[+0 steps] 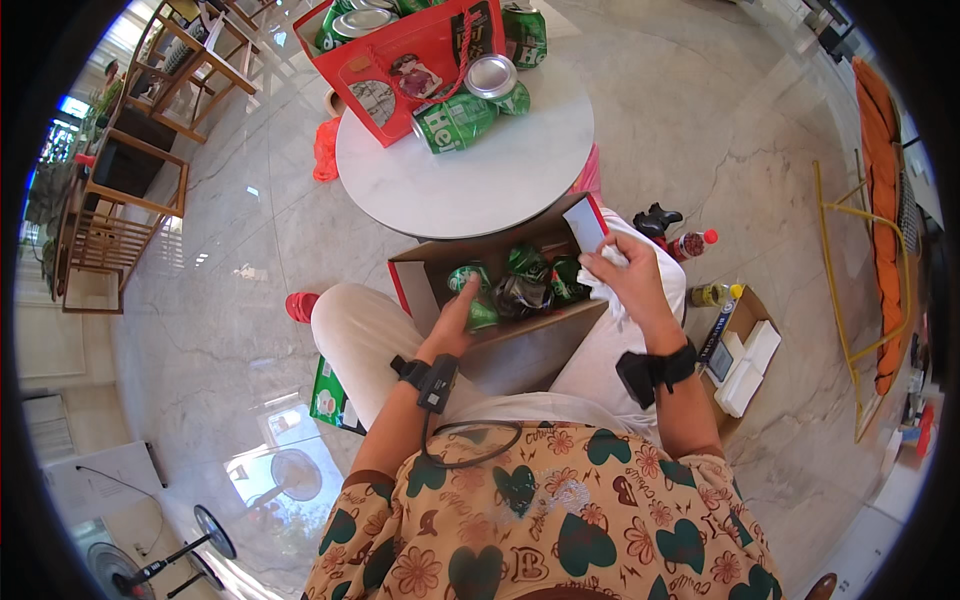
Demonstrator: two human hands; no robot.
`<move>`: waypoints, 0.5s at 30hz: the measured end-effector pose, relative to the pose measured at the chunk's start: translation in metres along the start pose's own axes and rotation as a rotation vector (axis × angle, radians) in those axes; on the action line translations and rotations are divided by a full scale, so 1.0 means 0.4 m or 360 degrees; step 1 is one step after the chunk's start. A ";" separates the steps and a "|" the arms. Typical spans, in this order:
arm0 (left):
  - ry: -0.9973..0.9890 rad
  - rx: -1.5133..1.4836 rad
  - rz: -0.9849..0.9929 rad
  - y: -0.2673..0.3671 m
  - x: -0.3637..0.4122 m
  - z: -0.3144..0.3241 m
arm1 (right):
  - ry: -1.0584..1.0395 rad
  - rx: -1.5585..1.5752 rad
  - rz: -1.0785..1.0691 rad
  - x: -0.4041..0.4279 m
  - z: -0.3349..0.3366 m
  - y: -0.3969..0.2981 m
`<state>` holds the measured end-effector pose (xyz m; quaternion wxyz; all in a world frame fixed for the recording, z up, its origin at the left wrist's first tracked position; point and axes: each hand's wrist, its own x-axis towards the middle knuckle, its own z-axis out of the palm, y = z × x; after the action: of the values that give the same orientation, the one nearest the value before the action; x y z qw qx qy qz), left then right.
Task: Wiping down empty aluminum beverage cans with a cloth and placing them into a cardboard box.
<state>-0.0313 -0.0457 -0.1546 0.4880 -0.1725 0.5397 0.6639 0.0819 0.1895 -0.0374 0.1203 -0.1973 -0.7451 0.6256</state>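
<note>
An open cardboard box [521, 328] with red edges sits between my knees, holding several green beer cans and a crumpled dark plastic bag [523, 294]. At its left end, my left hand [452, 321] grips a green can [480, 306], thumb over its side. My right hand [637, 277] pinches a crumpled white tissue [606, 291] by the box's right end. Its fingertips are beside the raised end flap [586, 223]; I cannot tell whether they touch it. More green cans [528, 261] lie in the box, partly hidden in its shade.
A round white table [465, 184] stands just beyond the box. It bears a red gift bag [375, 82] full of cans and a dented can [454, 124] lying down. To the right are a bottle with a red cap [691, 244] and a low carton [763, 315].
</note>
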 end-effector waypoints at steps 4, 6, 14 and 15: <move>0.0001 0.0128 0.0079 -0.034 0.039 -0.026 | 0.0289 -0.0498 -0.0475 0.082 0.021 -0.076; 0.0066 0.0218 0.0106 -0.016 0.003 0.014 | 0.0346 -0.0533 -0.0607 0.136 0.024 -0.084; 0.0465 0.0410 0.0285 -0.001 -0.009 0.015 | 0.0524 -0.0908 -0.0930 0.349 0.020 -0.162; 0.0479 0.0383 0.0292 0.003 -0.011 0.019 | 0.0586 -0.0968 -0.0932 0.378 0.007 -0.167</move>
<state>-0.0278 -0.0410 -0.1480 0.3565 -0.1603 0.6952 0.6033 -0.0639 0.2448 0.0171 0.3592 -0.1126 -0.8854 0.2728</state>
